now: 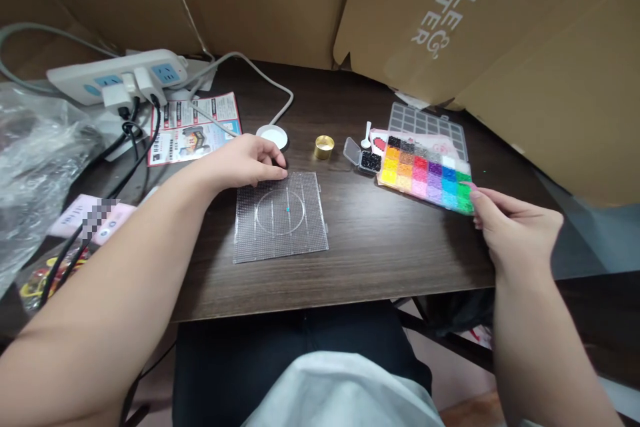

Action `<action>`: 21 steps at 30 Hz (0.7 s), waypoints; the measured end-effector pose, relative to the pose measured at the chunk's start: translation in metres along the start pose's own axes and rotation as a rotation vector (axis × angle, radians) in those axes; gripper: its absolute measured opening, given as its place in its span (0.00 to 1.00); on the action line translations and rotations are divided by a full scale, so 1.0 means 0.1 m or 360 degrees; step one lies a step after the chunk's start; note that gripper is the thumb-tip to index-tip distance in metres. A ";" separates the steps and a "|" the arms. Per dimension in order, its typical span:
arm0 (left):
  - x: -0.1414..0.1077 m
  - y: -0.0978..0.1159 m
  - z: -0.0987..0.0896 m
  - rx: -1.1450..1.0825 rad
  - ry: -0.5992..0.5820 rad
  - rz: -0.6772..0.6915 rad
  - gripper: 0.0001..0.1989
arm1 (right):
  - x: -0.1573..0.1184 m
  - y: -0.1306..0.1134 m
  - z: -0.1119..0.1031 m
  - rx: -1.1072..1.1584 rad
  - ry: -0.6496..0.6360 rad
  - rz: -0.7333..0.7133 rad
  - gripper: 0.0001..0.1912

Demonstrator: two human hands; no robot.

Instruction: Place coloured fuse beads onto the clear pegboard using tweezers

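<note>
My left hand (255, 161) lies at the upper edge of a clear square pegboard (250, 233), its fingers loosely bent and apart and one fingertip at the board's edge. A tiny blue bead (287, 209) sits within the board's circle outline. Pinched in my right hand (505, 220) is what looks like a pair of pink tweezers (467, 185), mostly hidden by the fingers. Their tip is over the green compartments at the right end of a bead box (420, 170), sorted by colour. Beside this box stands a small open case of black beads (370, 161).
A gold tin (324, 147), a white round disc (272, 137) and a white scoop (367, 135) lie behind the pegboard. A gridded clear lid (455, 137) is behind the bead box. Leftward are a power strip (120, 77), cables, a leaflet (195, 127) and plastic wrap (40, 167). Cardboard (270, 0) walls the back.
</note>
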State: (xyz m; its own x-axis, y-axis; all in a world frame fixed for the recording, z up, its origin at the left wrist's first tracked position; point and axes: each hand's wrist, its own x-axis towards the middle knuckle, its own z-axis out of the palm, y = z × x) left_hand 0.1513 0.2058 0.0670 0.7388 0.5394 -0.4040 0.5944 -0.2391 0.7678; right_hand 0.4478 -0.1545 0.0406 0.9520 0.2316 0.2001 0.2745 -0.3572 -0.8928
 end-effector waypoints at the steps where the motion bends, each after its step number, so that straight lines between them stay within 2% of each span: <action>1: 0.00 0.01 0.00 -0.0010 -0.0004 0.0002 0.11 | -0.03 -0.03 0.01 0.0012 0.0015 -0.0013 0.10; 5: -0.03 0.02 -0.01 -0.0012 0.0013 0.0036 0.11 | -0.29 -0.28 0.11 0.0041 0.0073 -0.0107 0.09; 7: -0.02 -0.01 0.00 -0.0007 0.0004 0.0071 0.12 | -0.46 -0.48 0.25 0.0010 0.0013 -0.0291 0.09; 9: -0.01 -0.03 0.00 -0.0013 0.0001 0.0088 0.13 | -0.60 -0.69 0.47 0.0012 -0.0432 -0.0609 0.08; 11: 0.00 -0.04 0.00 -0.0018 0.0010 0.0088 0.14 | -0.66 -0.87 0.75 0.0059 -0.1036 -0.0924 0.08; 13: 0.00 -0.04 0.01 -0.0031 0.0024 0.0075 0.13 | -0.67 -0.97 1.05 0.0029 -0.1610 -0.1066 0.10; 14: -0.01 -0.03 0.01 -0.0036 0.0030 0.0072 0.13 | -0.66 -1.00 1.19 0.0024 -0.1787 -0.1081 0.10; 15: -0.02 -0.02 0.01 -0.0038 0.0037 0.0072 0.13 | -0.66 -1.00 1.32 0.0034 -0.1901 -0.1070 0.10; 17: -0.03 0.00 0.02 -0.0037 0.0045 0.0079 0.11 | -0.65 -0.95 1.52 0.0119 -0.1983 -0.1020 0.11; 21: -0.02 0.01 0.02 0.0005 0.0031 0.0065 0.10 | -0.67 -0.85 1.65 0.0250 -0.2001 -0.0979 0.11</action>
State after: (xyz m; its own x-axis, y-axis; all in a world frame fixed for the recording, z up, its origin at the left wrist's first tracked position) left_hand 0.1510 0.2024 0.0679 0.7562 0.5447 -0.3625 0.5650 -0.2640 0.7817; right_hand 0.3380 0.0100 0.0362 -0.0912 0.9837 0.1547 0.4997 0.1796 -0.8474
